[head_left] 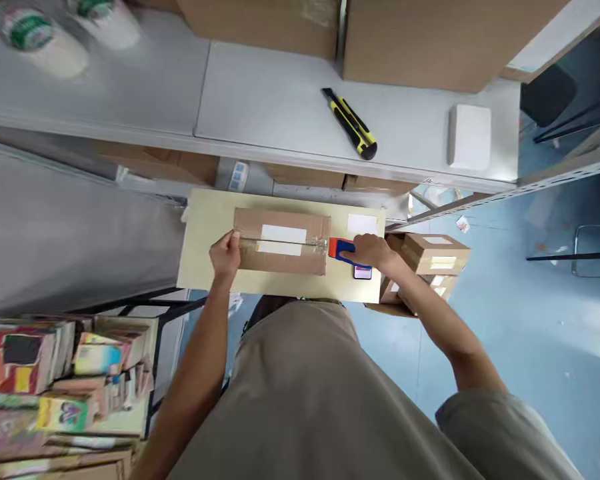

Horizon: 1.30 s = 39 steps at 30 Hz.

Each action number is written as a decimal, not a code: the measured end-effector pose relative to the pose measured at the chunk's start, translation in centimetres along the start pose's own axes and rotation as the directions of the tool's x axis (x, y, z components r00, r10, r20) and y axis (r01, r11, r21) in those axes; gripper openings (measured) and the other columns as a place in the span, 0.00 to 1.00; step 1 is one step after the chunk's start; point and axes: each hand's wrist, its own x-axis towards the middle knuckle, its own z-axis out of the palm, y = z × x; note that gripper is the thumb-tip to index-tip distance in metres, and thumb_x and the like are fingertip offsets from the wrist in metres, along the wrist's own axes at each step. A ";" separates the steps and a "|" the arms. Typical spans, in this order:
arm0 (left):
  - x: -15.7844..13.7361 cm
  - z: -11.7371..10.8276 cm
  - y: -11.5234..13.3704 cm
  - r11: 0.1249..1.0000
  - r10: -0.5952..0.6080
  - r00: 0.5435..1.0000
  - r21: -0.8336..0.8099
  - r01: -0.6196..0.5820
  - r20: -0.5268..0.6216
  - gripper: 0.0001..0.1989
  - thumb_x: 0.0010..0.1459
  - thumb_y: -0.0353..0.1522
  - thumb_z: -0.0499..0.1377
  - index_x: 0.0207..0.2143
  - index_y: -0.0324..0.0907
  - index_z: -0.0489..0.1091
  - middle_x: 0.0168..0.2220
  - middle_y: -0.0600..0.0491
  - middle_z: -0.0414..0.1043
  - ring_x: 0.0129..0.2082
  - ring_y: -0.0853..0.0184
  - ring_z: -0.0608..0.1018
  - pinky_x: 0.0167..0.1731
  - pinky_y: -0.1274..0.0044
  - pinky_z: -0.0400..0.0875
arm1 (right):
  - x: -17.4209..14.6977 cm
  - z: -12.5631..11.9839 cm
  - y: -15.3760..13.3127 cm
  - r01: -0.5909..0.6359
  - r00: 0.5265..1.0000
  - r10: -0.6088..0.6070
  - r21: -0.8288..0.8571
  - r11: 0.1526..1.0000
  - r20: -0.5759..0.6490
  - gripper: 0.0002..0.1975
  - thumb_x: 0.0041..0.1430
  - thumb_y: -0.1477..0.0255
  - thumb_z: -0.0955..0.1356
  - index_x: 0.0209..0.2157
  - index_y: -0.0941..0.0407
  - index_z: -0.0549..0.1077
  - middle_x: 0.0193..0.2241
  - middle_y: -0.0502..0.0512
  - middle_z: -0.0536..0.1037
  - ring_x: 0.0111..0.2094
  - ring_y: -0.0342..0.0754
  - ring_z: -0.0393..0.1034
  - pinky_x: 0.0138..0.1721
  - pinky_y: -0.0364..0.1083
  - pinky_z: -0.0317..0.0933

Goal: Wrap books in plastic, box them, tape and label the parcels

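In the head view, the carton [282,260] lies mid-frame on a pale table [205,243], with bare tabletop left and below. The right hand [370,251] is wrapped round 1 tape dispenser [341,249]; the left hand [225,253] touches the carton's left end, its grip impossible to tell. Grey shelf [265,100] above; blue floor [490,327] right.

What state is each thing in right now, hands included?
Carton: flat on the table, top flaps down; full seal unclear
Tape: clear, stuck at the carton's right end
Dispenser: in use position, at the carton's right end
Right hand: closed around the dispenser
Left hand: bent, at the carton's left end
Phone: face up, screen lit
Knife: lying on the shelf, blade unclear
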 end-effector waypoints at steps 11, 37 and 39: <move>0.0 -0.2 0.6 1.000 -0.009 1.000 -0.014 0.009 -0.002 0.17 0.73 0.37 0.55 0.44 0.39 0.82 0.38 0.46 0.84 0.42 0.56 0.82 0.43 0.74 0.72 | -0.5 5.2 -2.5 -0.114 0.964 0.135 0.102 0.988 -0.231 0.26 0.77 0.55 0.68 0.57 0.65 0.78 0.48 0.77 0.85 0.51 0.64 0.84 0.46 0.51 0.73; -1.1 -4.4 22.4 0.572 0.732 0.640 -0.300 -0.763 -0.234 0.36 0.75 0.30 0.54 0.81 0.46 0.49 0.83 0.38 0.45 0.82 0.50 0.54 0.77 0.51 0.61 | -4.6 -12.5 -11.5 0.074 0.655 0.228 0.361 0.930 -0.720 0.23 0.73 0.62 0.67 0.61 0.63 0.68 0.49 0.72 0.86 0.49 0.67 0.83 0.47 0.52 0.70; 1.3 -5.1 23.2 0.589 0.718 0.646 -0.267 -0.762 -0.260 0.39 0.73 0.27 0.56 0.81 0.44 0.47 0.83 0.37 0.43 0.83 0.48 0.52 0.78 0.48 0.58 | -3.4 -14.9 -12.8 0.112 0.627 0.155 0.285 0.952 -0.764 0.24 0.74 0.64 0.66 0.63 0.65 0.67 0.51 0.75 0.85 0.52 0.67 0.82 0.51 0.54 0.70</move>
